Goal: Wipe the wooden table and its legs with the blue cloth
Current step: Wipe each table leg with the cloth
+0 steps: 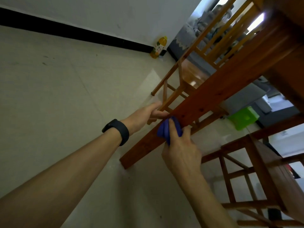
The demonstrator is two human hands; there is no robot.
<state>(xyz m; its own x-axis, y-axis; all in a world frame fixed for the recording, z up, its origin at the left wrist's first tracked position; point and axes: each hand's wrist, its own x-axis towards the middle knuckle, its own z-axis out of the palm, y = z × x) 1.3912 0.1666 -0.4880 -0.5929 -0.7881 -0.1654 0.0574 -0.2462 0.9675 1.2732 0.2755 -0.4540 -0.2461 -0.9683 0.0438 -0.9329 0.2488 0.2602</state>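
Observation:
A reddish-brown wooden table leg [212,97] runs from the tabletop corner [289,46] at the upper right down to the floor at the centre. My right hand [181,150] grips a bunched blue cloth [164,130] and presses it against the lower part of the leg. My left hand [146,115], with a black band on the wrist, grips the far side of the same leg just above the cloth. The fingertips of both hands are hidden behind the leg.
A wooden chair [189,76] stands behind the leg, and another chair [250,175] is at the lower right. A green plastic stool [243,117] sits under the table. A yellow bottle [158,46] stands by the wall. Pale tiled floor [57,99] spreads to the left.

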